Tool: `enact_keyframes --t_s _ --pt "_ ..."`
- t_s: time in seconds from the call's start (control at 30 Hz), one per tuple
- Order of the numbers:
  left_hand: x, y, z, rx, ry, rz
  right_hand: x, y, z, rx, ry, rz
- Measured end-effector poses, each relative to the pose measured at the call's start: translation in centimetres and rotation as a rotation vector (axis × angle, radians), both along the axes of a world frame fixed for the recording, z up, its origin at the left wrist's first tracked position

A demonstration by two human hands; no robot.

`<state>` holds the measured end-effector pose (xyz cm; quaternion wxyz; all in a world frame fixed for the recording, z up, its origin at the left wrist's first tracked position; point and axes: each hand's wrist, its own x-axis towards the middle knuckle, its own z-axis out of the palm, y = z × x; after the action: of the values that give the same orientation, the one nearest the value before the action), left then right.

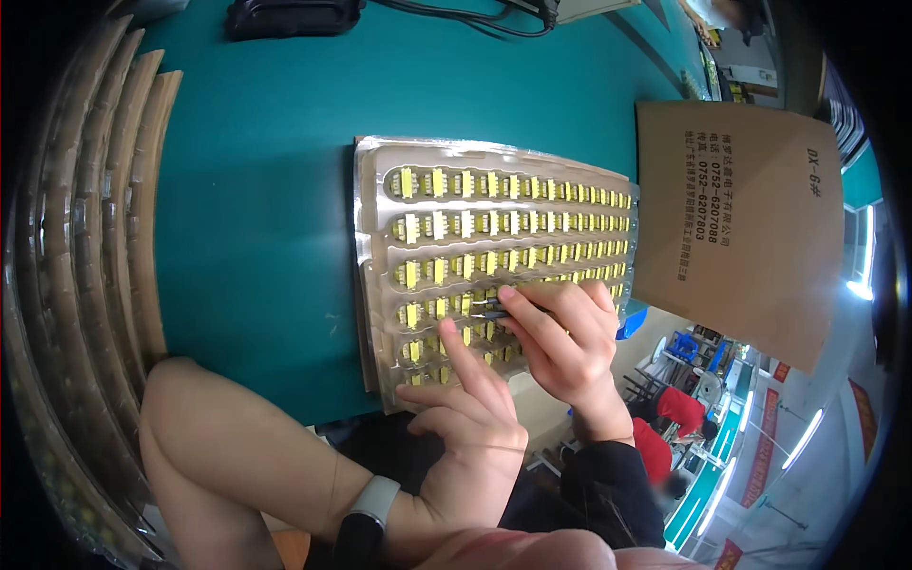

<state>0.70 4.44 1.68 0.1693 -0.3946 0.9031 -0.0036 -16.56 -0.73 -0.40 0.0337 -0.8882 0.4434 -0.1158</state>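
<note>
A clear plastic blister tray (376, 249) lies on the green table, its rows filled with small yellow electronic components (408, 226) that have metal pins along their sides. My right hand (570, 342) pinches a pair of tweezers (491, 314) over the fourth row. Their tips point left at a yellow component, but I cannot tell whether they grip it. My left hand (475, 418) is beside it, index finger stretched out to the lower end of a component in that row. Another of its fingers rests near the tray's near edge. Both hands partly cover the nearer rows.
Stacked trays with cardboard layers (142, 218) stand along the left. An open cardboard box (731, 218) is just right of the tray. At the far edge lie a black plastic object (294, 17) and dark cables (494, 17). People in red (679, 408) work in the right background.
</note>
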Motion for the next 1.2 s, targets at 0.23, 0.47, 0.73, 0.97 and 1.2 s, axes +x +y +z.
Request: enact_keyframes --t_s 0.23,0.47,0.73,0.97,1.2 --pt "-0.2 -0.8 0.1 0.038 -0.010 0.029 0.4 -0.6 -0.7 -0.019 -0.008 0.034" --pt "-0.3 -0.8 0.3 0.060 -0.024 0.024 0.8 -0.9 -0.7 -0.015 -0.018 0.040" --pt "-0.2 -0.7 0.1 0.060 -0.021 0.008 0.7 -0.9 -0.9 -0.011 -0.010 0.061" --pt "-0.1 -0.9 0.1 0.054 -0.029 0.002 1.0 -0.9 -0.3 -0.026 0.072 0.090" --pt "0.0 -1.0 0.3 0.041 -0.049 -0.033 1.2 -0.8 -0.1 -0.022 0.129 0.109"
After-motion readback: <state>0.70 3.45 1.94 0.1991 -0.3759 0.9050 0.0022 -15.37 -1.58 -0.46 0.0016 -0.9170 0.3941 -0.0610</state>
